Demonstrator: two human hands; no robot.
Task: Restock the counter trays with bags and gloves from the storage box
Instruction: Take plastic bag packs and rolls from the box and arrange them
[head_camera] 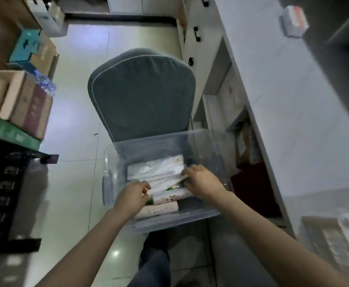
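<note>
A clear plastic storage box (pixel 148 139) sits on the seat of a grey padded chair (pixel 141 94). Inside lie several flat white packs (pixel 155 169) and rolled packs (pixel 161 209) of bags or gloves. Both my hands reach into the box. My left hand (pixel 133 196) has its fingers curled round the left end of a flat white pack (pixel 159 185). At the right end of the same stack, my right hand (pixel 200 180) pinches the edge of a pack. The frame is blurred, so labels cannot be read.
A white counter (pixel 289 104) with open shelves under it runs along the right, with a small white box (pixel 293 20) on top. Stacked cardboard boxes (pixel 24 104) and black crates (pixel 1 189) line the left. Tiled floor lies between.
</note>
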